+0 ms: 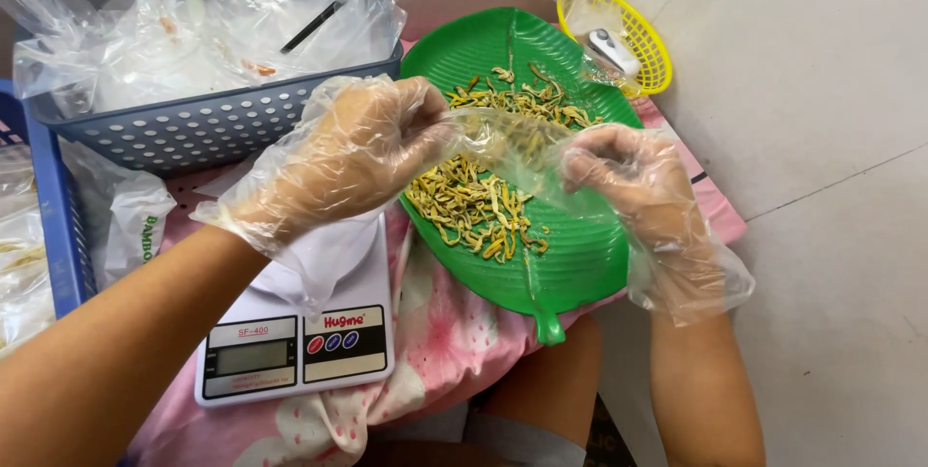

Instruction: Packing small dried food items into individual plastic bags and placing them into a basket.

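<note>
The small clear plastic bag (512,153) is stretched between my 2 hands, held above the green leaf-shaped tray (570,264). My left hand (348,153) pinches 1 edge of it with the fingers curled tight around the film, and my right hand (628,172) grips the opposite edge between thumb and bent fingers. Both hands wear loose, see-through disposable gloves that bunch at the wrists. I can make out some yellowish strips through the bag, though I cannot tell whether they are inside it or lying on the tray behind.

Directly below the bag, a pile of yellow-green dried strips (478,206) is spread across the tray, running from its middle toward the far end. The tray rests on a pink floral cloth (440,332). Just beside the tray, under my left wrist, sits a white digital kitchen scale (295,346) with a white dish on its platform.

Farther out, a grey-blue perforated basket (193,124) stands behind my left hand, filled with crumpled clear bags and 1 dark stick. A small yellow mesh basket (628,27) sits beyond the tip of the tray, against the pale wall, with a white object inside it.
</note>
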